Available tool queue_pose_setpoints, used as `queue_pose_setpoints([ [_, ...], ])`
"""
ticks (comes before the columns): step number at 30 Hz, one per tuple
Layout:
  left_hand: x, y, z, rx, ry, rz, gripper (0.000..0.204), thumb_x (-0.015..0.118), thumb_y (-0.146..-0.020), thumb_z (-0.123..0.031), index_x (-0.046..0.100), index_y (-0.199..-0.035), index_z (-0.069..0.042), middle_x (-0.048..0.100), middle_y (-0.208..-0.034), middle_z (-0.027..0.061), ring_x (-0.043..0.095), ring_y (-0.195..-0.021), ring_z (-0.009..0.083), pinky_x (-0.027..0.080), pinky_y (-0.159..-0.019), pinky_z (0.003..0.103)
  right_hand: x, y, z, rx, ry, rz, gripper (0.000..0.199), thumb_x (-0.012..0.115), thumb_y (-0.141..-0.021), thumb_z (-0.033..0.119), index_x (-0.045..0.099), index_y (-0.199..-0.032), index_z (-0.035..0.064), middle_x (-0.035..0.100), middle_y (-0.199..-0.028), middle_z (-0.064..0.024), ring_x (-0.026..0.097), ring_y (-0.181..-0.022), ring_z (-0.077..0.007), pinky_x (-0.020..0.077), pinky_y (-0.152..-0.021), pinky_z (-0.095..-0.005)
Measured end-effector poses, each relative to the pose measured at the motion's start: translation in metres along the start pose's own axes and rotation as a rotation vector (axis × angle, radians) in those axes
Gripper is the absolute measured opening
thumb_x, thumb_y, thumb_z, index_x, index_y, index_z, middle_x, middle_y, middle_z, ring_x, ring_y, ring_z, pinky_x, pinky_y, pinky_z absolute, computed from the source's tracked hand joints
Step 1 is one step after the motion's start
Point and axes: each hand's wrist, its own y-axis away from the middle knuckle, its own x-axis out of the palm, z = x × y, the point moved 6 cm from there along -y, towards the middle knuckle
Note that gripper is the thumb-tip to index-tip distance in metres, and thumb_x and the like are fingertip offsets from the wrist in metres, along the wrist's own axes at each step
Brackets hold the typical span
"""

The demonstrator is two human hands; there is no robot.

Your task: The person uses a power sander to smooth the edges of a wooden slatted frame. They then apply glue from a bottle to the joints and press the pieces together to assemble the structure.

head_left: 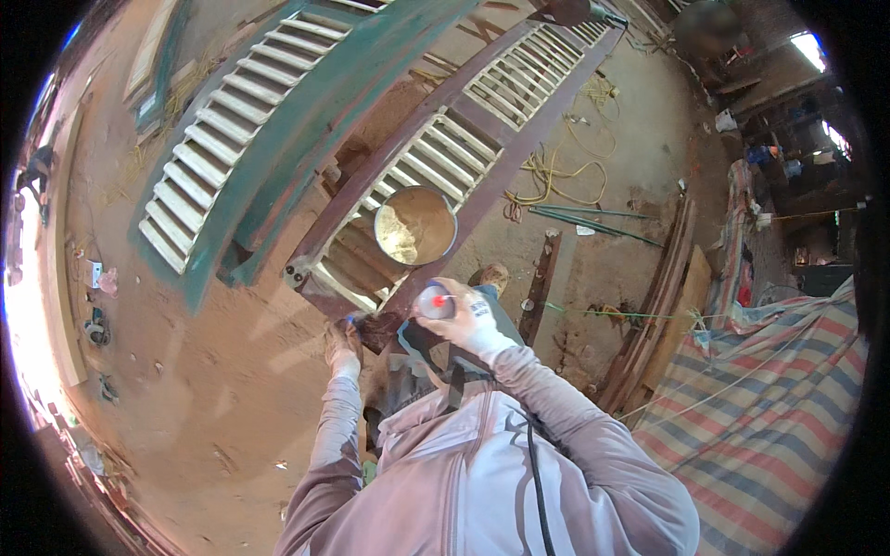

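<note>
A white round container with a red tip (pixel 431 302), seen from above, is gripped by my gloved right hand (pixel 466 320) beside the near end of a brown louvered panel (pixel 468 139). My left hand (pixel 344 350) is closed at that panel's near left corner. A small blue spot shows at its fingertips, too small to name. On the pale slats of the panel stands a round bucket (pixel 430 226), partly filled with light tan powder or paste. The bucket is just beyond my right hand, and neither hand touches it.
A green louvered panel (pixel 306 120) lies to the left. On the right are a yellow cord (pixel 556 181), green rods (pixel 593 222), long boards (pixel 654 287) and a striped tarp (pixel 769 380). A power tool (pixel 96 326) rests at the far left.
</note>
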Motion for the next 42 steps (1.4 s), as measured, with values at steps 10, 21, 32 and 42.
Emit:
queue_pose_setpoints([
  [10, -0.081, 0.065, -0.093, -0.583, 0.370, -0.779, 0.065, 0.054, -0.108, -0.035, 0.036, -0.152, 0.009, 0.051, -0.145, 0.0308, 0.057, -0.126, 0.0429, 0.048, -0.106, 0.048, -0.173, 0.018, -0.169, 0.276, -0.077, -0.248, 0.074, 0.087, -0.074, 0.045, 0.063, -0.130, 0.0031, 0.071, -0.119, -0.0210, 0.069, -0.112, -0.0368, 0.0532, -0.099, -0.0441],
  [21, -0.018, -0.046, -0.242, -0.298, 0.796, -0.526, 0.054, 0.060, -0.103, -0.028, 0.052, -0.140, 0.010, 0.060, -0.135, 0.0302, 0.061, -0.122, 0.0390, 0.049, -0.102, 0.044, -0.344, 0.005, -0.289, 0.318, -0.088, -0.384, 0.075, 0.091, -0.068, 0.048, 0.065, -0.124, 0.0043, 0.074, -0.110, -0.0157, 0.071, -0.104, -0.0299, 0.0552, -0.095, -0.0397],
  [32, -0.019, -0.046, -0.230, -0.697, 0.450, -0.607, 0.042, 0.056, -0.095, -0.005, 0.057, -0.137, 0.001, 0.063, -0.132, 0.0265, 0.059, -0.125, 0.0427, 0.049, -0.102, 0.045, -0.391, -0.013, -0.303, 0.378, -0.423, -0.567, 0.064, 0.092, -0.070, 0.015, 0.059, -0.124, 0.0020, 0.075, -0.104, -0.0098, 0.072, -0.092, -0.0173, 0.0584, -0.086, -0.0320],
  [42, -0.027, -0.062, -0.238, -0.768, 0.411, -0.825, 0.043, 0.054, -0.096, -0.004, 0.056, -0.139, 0.002, 0.064, -0.130, 0.0233, 0.062, -0.119, 0.0358, 0.049, -0.101, 0.042, -0.443, -0.111, -0.310, 0.328, -0.345, -0.531, 0.070, 0.095, -0.068, 0.040, 0.065, -0.119, 0.0027, 0.076, -0.102, -0.0107, 0.073, -0.094, -0.0185, 0.0576, -0.088, -0.0333],
])
